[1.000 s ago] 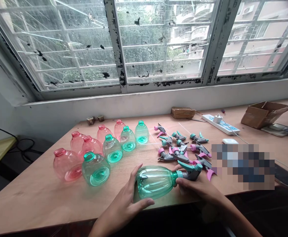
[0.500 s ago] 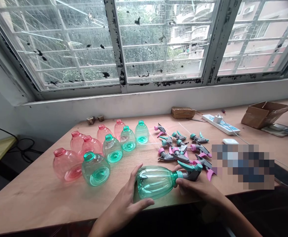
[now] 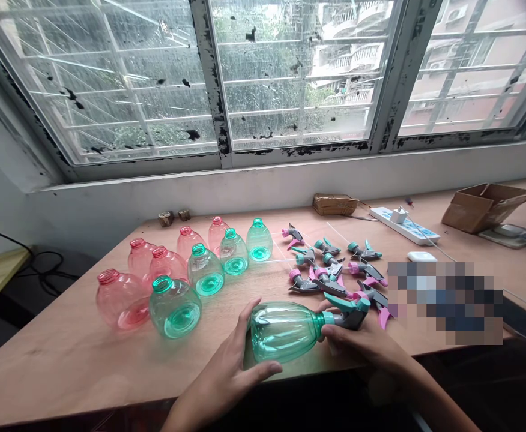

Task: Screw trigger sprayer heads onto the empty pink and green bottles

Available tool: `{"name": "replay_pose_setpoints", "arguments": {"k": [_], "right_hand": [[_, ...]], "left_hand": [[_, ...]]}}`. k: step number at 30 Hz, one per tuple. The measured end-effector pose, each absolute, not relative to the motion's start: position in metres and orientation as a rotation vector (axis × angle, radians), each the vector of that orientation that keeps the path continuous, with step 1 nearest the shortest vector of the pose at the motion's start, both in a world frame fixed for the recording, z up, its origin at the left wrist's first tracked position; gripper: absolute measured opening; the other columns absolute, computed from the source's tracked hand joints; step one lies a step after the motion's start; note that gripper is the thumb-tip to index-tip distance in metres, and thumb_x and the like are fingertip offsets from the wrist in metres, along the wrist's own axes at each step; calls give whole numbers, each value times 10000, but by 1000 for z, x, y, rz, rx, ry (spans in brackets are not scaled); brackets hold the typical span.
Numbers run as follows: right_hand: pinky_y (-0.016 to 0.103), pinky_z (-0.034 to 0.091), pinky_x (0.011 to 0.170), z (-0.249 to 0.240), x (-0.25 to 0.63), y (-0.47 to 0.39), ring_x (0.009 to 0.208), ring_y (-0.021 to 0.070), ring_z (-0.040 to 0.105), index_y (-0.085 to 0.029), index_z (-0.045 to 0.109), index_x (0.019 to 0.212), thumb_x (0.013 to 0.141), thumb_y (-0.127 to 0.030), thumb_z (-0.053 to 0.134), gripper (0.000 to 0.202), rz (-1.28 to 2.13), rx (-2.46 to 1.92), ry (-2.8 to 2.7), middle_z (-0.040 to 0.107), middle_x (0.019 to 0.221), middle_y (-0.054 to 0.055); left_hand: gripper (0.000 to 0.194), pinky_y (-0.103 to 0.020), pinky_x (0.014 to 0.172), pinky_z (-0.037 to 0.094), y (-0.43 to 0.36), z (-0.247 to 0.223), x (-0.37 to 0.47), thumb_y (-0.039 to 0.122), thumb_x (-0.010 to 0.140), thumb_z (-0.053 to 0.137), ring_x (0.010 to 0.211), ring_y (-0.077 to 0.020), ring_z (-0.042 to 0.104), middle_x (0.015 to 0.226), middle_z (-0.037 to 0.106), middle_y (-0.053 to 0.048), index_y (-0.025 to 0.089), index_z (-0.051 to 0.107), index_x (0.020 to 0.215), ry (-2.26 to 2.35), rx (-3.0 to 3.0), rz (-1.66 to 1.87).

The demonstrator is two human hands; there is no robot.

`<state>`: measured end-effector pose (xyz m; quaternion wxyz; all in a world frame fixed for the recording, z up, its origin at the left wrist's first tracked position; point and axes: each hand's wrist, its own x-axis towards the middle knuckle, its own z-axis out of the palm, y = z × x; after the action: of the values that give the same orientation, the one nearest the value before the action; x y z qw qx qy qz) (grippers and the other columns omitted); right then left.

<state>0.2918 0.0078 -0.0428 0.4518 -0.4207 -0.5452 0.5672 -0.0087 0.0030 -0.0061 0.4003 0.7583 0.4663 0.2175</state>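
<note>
A green see-through spray bottle [image 3: 283, 333] lies on its side at the table's front edge, its neck to the right. My left hand [image 3: 231, 369] cups its base, thumb below and fingers on the far side. At the neck sits a trigger spray head [image 3: 357, 315] in grey and teal; my right hand [image 3: 371, 342] is closed around the neck and collar there, with some fingers hidden behind. Just beyond my right hand lie several loose spray heads, among them a pink-and-grey one [image 3: 328, 282] and a teal-and-grey one [image 3: 364, 251].
Several open bottles stand upright to the left, green ones [image 3: 175, 309] in front of pink ones [image 3: 121, 300]. A power strip [image 3: 405, 227], a white case [image 3: 421, 257] and an open cardboard box [image 3: 465, 211] are at the right. A brown parcel [image 3: 334, 205] rests by the wall.
</note>
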Motion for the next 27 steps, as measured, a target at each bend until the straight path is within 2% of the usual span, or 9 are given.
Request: {"name": "replay_pose_setpoints", "arguments": {"k": [8, 21, 27], "right_hand": [[268, 477, 595, -43, 292, 6, 589, 136, 585, -157, 682, 1128, 833, -486, 846, 472, 1420, -1044, -1330, 705, 713, 6], [276, 494, 603, -44, 294, 7, 602, 142, 602, -155, 687, 1141, 830, -471, 853, 474, 1423, -1044, -1334, 737, 758, 26], [259, 479, 583, -43, 294, 6, 588, 129, 584, -156, 684, 1106, 828, -483, 850, 460, 1423, -1048, -1334, 715, 741, 13]], "left_hand": [[960, -508, 1303, 248, 3, -5, -7, 493, 905, 721, 1595, -358, 274, 1708, 336, -132, 261, 151, 1642, 1176, 1901, 569], [952, -516, 1308, 226, 3, -5, -7, 493, 913, 705, 1599, -349, 264, 1729, 285, -128, 269, 131, 1639, 1176, 1903, 547], [948, -507, 1301, 255, 2, -2, -6, 490, 908, 711, 1586, -356, 297, 1710, 331, -130, 264, 153, 1639, 1186, 1899, 558]]}}
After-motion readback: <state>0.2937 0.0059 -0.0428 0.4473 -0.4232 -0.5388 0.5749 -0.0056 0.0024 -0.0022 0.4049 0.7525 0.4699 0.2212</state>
